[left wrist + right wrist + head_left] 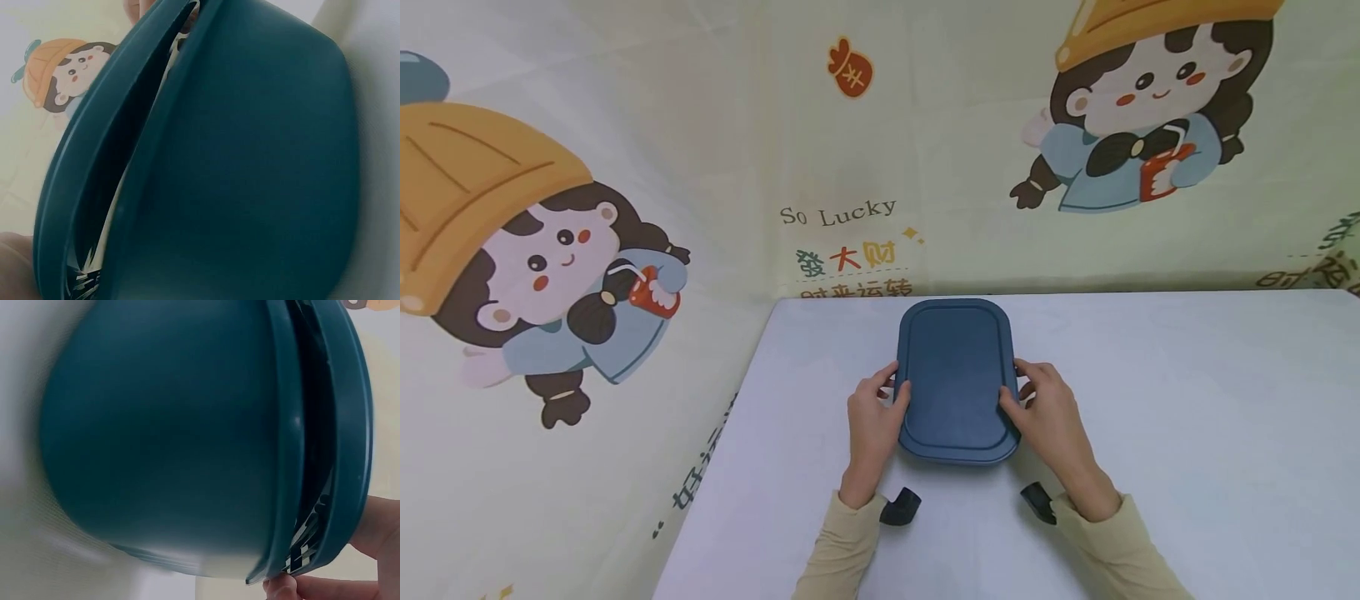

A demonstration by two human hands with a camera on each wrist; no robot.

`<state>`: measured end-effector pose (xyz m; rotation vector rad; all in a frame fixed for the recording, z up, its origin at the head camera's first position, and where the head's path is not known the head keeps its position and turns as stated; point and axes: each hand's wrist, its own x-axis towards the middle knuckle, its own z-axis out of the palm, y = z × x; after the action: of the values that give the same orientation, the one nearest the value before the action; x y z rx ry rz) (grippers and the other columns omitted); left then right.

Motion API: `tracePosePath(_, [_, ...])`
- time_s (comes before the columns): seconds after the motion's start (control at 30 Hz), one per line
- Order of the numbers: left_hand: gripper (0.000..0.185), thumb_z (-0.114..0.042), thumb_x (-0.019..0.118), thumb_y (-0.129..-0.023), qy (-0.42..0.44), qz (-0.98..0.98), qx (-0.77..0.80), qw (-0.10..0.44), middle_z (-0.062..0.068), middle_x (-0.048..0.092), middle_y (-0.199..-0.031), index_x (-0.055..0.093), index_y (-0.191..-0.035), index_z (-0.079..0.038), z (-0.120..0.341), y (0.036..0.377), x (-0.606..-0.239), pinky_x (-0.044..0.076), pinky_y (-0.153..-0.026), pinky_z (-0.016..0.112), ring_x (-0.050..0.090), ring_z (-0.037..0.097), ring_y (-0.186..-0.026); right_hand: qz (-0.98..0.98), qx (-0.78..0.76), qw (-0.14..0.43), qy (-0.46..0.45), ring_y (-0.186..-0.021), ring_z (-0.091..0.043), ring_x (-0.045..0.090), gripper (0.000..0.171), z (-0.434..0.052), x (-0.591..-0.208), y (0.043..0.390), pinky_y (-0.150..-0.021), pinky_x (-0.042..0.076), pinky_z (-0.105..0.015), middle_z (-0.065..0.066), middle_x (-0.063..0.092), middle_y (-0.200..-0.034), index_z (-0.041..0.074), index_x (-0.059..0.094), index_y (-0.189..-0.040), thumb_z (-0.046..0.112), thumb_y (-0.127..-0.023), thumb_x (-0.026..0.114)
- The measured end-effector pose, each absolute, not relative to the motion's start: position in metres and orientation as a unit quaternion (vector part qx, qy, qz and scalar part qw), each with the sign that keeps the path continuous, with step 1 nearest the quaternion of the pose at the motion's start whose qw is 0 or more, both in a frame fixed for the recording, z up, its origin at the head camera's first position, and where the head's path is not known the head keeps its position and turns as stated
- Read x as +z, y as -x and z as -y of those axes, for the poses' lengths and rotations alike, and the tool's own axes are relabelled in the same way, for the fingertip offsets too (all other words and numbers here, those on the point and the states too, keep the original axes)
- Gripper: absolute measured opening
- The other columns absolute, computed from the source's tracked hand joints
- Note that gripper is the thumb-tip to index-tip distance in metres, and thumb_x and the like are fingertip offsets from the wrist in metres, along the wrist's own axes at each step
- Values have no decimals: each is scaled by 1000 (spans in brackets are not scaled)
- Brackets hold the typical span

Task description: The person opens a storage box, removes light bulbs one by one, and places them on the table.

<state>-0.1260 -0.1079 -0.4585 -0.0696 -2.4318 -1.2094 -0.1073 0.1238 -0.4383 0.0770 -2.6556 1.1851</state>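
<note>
Presently, as found:
Table (pixel 1187 433): white top, bearing the box.
Box (pixel 955 379): dark blue lidded container at table centre; judged rigid plastic, light, smooth and somewhat slippery.
Lid (pixel 81 187): raised off the rim, gap visible.
Left hand (pixel 874 421): at 9 o'clock, fingers curled on lid edge.
Right hand (pixel 1051 412): at 3 o'clock, likewise gripping.
Hold: long side edges.

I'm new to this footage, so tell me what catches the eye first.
A dark blue lidded container sits mid-table, gripped at its sides by the left hand and right hand. The wrist views show its lid lifted slightly off the rim. Behind the white table hangs a bright cartoon backdrop.
</note>
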Motion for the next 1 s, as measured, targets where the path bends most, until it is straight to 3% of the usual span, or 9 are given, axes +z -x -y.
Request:
tracePosePath(0.27, [33,-12,76,-87,15,861,-475,180,8,75,-103,72,-119,-6,112,124,-452,51,-66,24,64,18,-80,903,413,114,-37,-76,-24,62,42,-126,-432,106,-63,55,-30,-25,60,-107,-11,60,-125,6,-88,70])
tracePosePath(0.77, [33,-11,76,-87,10,855,-495,155,9,74,-95,72,-120,-7,116,120,-449,52,-68,23,64,18,-77,893,438,86,-54,-84,-24,66,46,-131,-427,101,-68,58,-32,-24,61,-115,-10,57,-131,8,-90,71])
tracePosePath(1.0, [33,-11,76,-87,8,852,-503,148,10,74,-102,72,-120,-6,123,122,-446,54,-71,24,66,20,-81,893,440,70,-60,-82,-24,67,49,-129,-423,101,-69,59,-34,-26,61,-117,-12,56,-132,9,-91,71])
